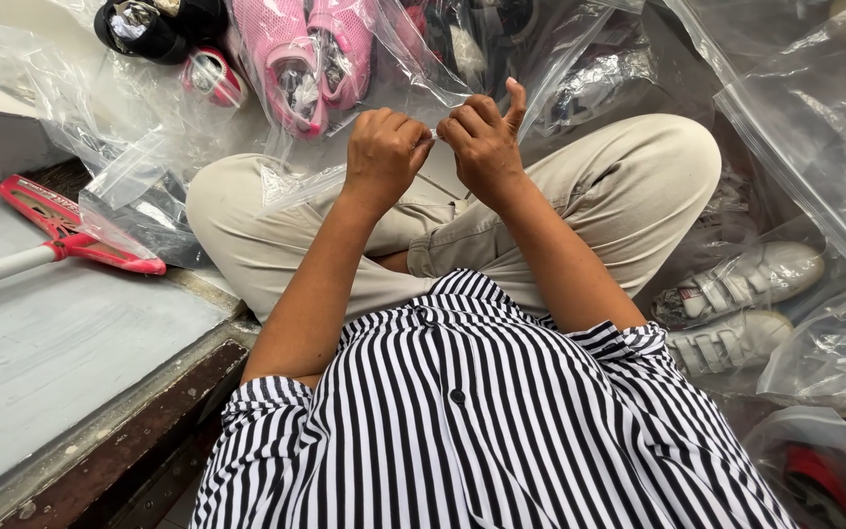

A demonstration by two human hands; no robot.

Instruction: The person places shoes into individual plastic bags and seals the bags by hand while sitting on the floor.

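I sit cross-legged in beige trousers and a striped shirt. My left hand (384,152) and my right hand (482,142) are raised together in front of me, both pinching the top edge of a clear plastic bag (296,181). The bag hangs over my left knee. A pair of pink shoes (310,54) shows through the plastic just beyond it; whether they lie inside this bag I cannot tell.
Black shoes (154,24) in plastic lie at the top left. A red-and-white broom head (70,230) rests on a grey step (51,353) at the left. White strap shoes (746,294) in bags and a large clear bag (805,118) crowd the right.
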